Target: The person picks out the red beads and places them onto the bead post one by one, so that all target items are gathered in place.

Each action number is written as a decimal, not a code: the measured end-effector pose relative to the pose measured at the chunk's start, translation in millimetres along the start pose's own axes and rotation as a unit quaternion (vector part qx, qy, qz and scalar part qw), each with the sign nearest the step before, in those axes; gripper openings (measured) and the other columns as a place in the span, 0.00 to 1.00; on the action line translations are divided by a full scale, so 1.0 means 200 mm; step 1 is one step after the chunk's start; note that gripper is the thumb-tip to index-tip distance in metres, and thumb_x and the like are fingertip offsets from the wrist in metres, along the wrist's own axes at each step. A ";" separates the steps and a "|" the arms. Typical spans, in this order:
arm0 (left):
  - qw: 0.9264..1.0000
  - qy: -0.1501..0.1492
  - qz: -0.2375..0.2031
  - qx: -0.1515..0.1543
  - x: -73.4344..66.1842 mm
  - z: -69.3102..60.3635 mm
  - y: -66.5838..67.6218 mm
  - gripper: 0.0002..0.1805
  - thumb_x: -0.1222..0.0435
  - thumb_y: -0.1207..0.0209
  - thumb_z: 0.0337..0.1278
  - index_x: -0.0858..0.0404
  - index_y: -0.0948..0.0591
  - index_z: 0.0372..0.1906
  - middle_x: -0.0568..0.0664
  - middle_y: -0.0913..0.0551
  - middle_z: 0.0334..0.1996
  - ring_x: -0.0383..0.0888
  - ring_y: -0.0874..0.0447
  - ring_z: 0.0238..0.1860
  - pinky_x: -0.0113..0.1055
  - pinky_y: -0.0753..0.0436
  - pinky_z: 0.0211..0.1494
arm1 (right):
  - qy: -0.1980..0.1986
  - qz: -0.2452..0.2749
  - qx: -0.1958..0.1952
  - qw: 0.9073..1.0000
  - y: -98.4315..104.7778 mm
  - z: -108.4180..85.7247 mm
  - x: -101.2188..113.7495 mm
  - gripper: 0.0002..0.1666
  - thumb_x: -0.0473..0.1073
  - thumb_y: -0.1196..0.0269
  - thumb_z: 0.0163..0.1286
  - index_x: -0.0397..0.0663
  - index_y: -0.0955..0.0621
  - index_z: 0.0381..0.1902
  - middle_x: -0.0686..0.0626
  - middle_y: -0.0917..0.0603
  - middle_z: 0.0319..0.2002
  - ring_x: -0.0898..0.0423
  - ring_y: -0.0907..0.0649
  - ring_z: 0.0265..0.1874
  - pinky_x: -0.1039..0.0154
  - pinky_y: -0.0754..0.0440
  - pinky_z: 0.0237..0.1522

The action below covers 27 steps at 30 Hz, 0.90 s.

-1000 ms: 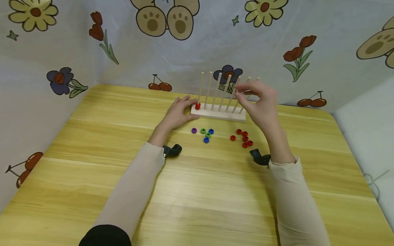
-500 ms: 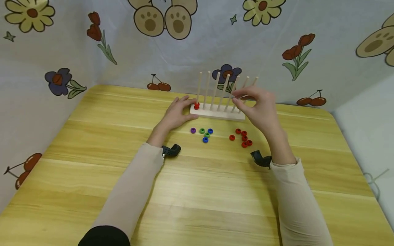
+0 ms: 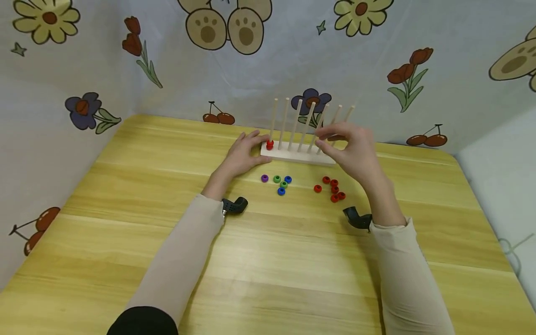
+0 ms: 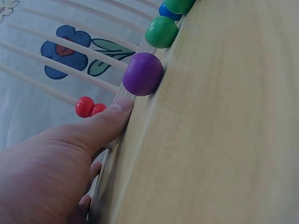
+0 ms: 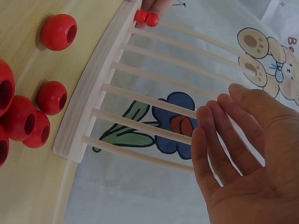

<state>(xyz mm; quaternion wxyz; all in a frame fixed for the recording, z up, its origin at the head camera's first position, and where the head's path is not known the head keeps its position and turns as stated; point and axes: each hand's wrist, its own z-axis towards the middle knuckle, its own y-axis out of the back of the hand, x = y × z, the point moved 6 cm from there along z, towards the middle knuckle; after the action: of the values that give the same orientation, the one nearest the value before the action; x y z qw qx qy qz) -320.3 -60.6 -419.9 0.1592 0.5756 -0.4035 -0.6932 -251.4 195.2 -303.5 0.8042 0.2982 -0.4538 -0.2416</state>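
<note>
A wooden peg rack [image 3: 301, 157] with several upright pegs stands at the back of the table. Two red beads [image 5: 146, 18] sit stacked at the foot of its leftmost peg. My left hand [image 3: 240, 156] grips the rack's left end, its thumb [image 4: 105, 123] on the front edge and the fingers mostly hidden behind. Beside the pegs toward the right end, my right hand [image 3: 353, 149] hovers with fingers loosely bent. Its thumb and fingertips are close together, and no bead shows between them in the right wrist view.
Several loose red beads [image 3: 334, 190] lie in front of the rack's right part. Farther left are a purple bead [image 3: 264, 178], green beads [image 3: 277, 178] and blue beads [image 3: 281, 191]. A patterned cloth [image 3: 167, 56] hangs directly behind the table [image 3: 268, 260].
My right hand has dropped slightly beside the pegs, its fingers still loosely bent. The left hand keeps its hold on the rack, and the beads lie as before.
</note>
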 end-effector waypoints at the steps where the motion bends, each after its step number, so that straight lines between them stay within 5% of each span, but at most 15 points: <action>1: 1.000 0.002 0.000 0.000 0.00 0.00 0.00 0.40 0.47 0.30 0.65 0.50 0.29 0.79 0.54 0.44 0.85 0.60 0.58 0.86 0.55 0.58 0.89 | 0.001 0.000 0.002 1.000 0.00 0.00 0.00 0.12 0.42 0.28 0.72 0.45 0.10 0.51 0.47 0.08 0.47 0.50 0.10 0.45 0.48 0.12 0.54; 19: 1.000 -0.019 0.010 0.006 -0.02 0.02 -0.01 0.40 0.47 0.30 0.66 0.51 0.29 0.79 0.55 0.41 0.84 0.52 0.53 0.87 0.46 0.62 0.90 | -0.002 0.010 0.040 0.999 -0.03 -0.03 -0.02 0.10 0.41 0.28 0.71 0.46 0.09 0.48 0.47 0.08 0.49 0.50 0.11 0.46 0.43 0.12 0.54; 27: 1.000 -0.012 0.015 0.007 0.00 0.01 0.00 0.40 0.47 0.30 0.65 0.50 0.29 0.79 0.54 0.42 0.84 0.53 0.54 0.87 0.47 0.62 0.90 | -0.023 0.003 0.087 0.996 -0.03 -0.13 -0.13 0.12 0.39 0.28 0.71 0.43 0.10 0.51 0.43 0.09 0.49 0.46 0.13 0.49 0.41 0.14 0.59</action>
<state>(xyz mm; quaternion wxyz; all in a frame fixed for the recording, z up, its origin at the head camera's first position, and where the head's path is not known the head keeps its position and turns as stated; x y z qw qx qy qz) -322.1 -59.2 -420.4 0.1606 0.5619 -0.4185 -0.6952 -241.2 215.9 -333.6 0.7656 0.3596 -0.4923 -0.2055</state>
